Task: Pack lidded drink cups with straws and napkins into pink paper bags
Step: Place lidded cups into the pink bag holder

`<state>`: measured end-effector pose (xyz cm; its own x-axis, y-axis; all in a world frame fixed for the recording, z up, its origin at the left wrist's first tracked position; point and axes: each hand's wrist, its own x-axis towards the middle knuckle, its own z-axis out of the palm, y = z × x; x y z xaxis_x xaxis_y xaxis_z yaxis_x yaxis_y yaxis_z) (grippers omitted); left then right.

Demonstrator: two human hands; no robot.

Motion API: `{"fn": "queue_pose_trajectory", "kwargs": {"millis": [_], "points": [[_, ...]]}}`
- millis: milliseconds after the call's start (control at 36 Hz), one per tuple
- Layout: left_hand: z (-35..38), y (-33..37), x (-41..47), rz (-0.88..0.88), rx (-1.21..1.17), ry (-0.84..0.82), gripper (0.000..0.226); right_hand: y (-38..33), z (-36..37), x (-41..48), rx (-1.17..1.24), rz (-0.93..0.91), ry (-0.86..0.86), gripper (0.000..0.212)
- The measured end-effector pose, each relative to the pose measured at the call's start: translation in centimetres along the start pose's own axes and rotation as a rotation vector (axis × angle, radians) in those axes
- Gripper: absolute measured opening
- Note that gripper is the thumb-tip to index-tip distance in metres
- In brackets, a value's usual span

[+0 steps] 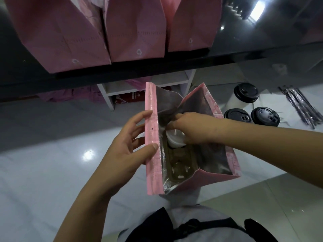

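Note:
An open pink paper bag (153,151) with a silver lining stands on the white counter in the middle of the view. My left hand (129,147) pinches its left rim between thumb and fingers. My right hand (190,128) reaches into the bag's mouth and grips a white cup (173,138) from above; the cup's lid is hidden under the hand. A brown cup carrier (180,166) lies at the bag's bottom. Three white cups with black lids (245,93) (236,117) (265,117) stand to the right of the bag. Wrapped straws (300,107) lie at the far right.
Three filled pink bags (57,37) (136,32) (192,27) stand in a row on a raised black shelf behind the counter. Under the shelf sits a white cubby unit (111,91) holding pink and red items.

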<state>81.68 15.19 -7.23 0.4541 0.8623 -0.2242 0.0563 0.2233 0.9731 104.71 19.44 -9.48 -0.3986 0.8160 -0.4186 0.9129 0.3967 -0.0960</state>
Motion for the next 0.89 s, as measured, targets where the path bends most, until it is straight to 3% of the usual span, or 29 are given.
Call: {"fn": "queue_pose_trajectory", "kwargs": {"millis": [278, 389, 444, 500, 583, 639, 694, 778, 889], "points": [[0.9, 0.0, -0.2, 0.044, -0.05, 0.088, 0.07, -0.3, -1.1, -0.8, 0.047, 0.007, -0.007, 0.076], [1.2, 0.5, -0.4, 0.059, -0.046, 0.114, 0.074, -1.1, -5.1, -4.3, 0.156, -0.03, 0.132, 0.058], [1.4, 0.6, -0.4, 0.062, -0.037, 0.138, 0.073, -0.8, -7.0, -6.7, 0.333, -0.017, 0.21, 0.047], [1.6, 0.6, -0.3, 0.066, -0.019, 0.179, 0.07, 0.4, -7.9, -8.8, 0.545, 0.018, 0.328, 0.039], [2.2, 0.5, -0.2, 0.076, 0.011, 0.237, 0.067, 4.2, -6.9, -10.8, 0.591, 0.163, 0.504, 0.032], [2.6, 0.4, 0.0, 0.078, -0.012, 0.262, 0.066, 7.3, -5.2, -11.5, 0.462, 0.332, 0.451, 0.042], [3.0, 0.4, 0.3, 0.078, -0.043, 0.28, 0.064, 10.0, -3.1, -11.8, 0.316, 0.456, 0.275, 0.056], [3.6, 0.6, 0.9, 0.088, -0.067, 0.304, 0.062, 12.0, -0.2, -11.8, 0.201, 0.466, 0.091, 0.073], [4.2, 0.7, 1.7, 0.099, -0.067, 0.347, 0.061, 13.4, 2.1, -11.3, 0.076, 0.447, 0.024, 0.086]]}}
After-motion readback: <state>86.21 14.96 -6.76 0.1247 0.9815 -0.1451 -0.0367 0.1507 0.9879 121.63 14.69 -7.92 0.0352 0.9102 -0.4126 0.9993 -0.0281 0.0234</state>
